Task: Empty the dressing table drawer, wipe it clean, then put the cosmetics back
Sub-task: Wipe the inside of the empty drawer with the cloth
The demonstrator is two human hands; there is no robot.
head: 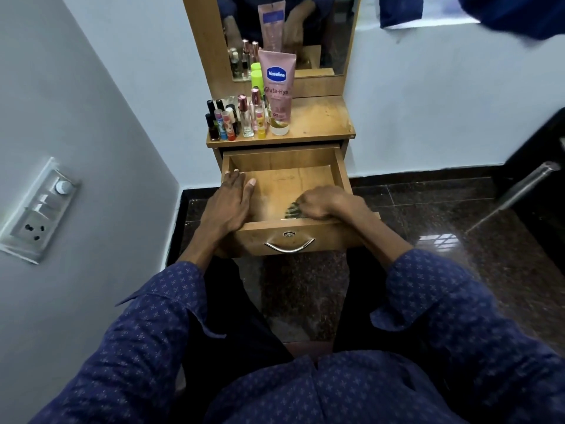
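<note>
I see the drawer (284,182) pulled out toward me from under the worktop (321,123), long axis running left-right, open front edge near, handle (289,246) on the near face. The inside looks bare wood apart from the hands.

Left hand (227,206) lies flat, palm down, fingers spread and pointing far, resting over the near-left corner of the drawer, fingertips on the left wall and floor. Its grip is wide open, holding nothing.

Right hand (321,203) is in the near-right part of the drawer, fingers curled down onto a dark greenish cloth (292,209) pressed against the drawer floor just behind the front panel. The grip is closed on the cloth; the cloth is bunched and blurred, so I cannot tell its long axis.

Cosmetics sit on the left half of the worktop, all upright: a pink Vaseline tube (277,87), standing on its cap, tallest, nearest the middle; clear perfume bottles (246,117) just left of it; small nail polish and lip balm sticks (221,123) at the far left edge. A mirror (287,26) stands behind them.
</note>
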